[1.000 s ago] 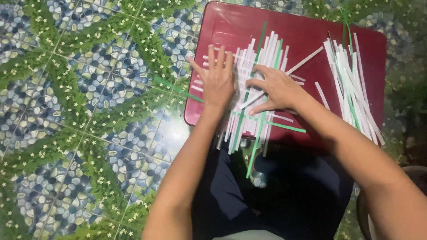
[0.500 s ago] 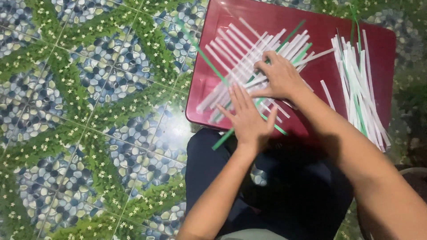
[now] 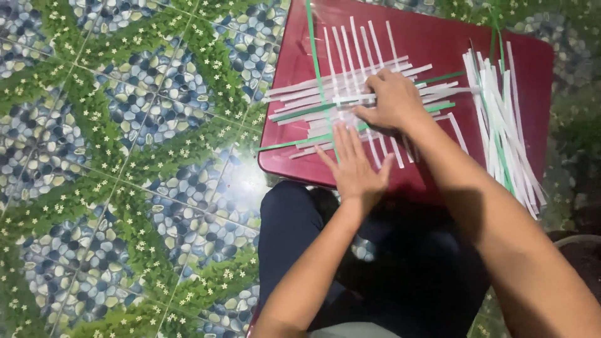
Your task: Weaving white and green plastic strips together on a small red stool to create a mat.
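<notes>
Currently mid-weave: crossed strips are being held flat while the lattice is squared up, as I read it.

Left to right:
- Tiled floor, green leaf and blue pebble pattern, lies well left of both hands.
- Red counter sits over the person's lap and carries everything.
- Woven mat of white and green strips lies on the counter's left half. One set of strips runs across, the other runs away from the person. A long green strip crosses it lengthwise and overshoots the far edge.
- Left hand: palm down, fingers spread flat, tips pressing the near edge of the mat. Nothing pinched.
- Right hand: just beyond the left fingertips, resting on the mat's right side, fingers curled and close together, pressing down. Whether they pinch a single strip, cannot tell; the knuckles hide the tips.
- Loose pile of white and green strips lies well right of the right-hand fingers, not touched.

Judgement: step in hand is clamping and aligning, not feeding. Ends on the left of the mat are ragged and the spacing is uneven. Next move would call for keeping the left fingers down as the clamp, freeing the right fingers to nudge the crossing strips tight, or to reach right for a fresh strip. Lifting both at once risks the lattice springing apart.
</notes>
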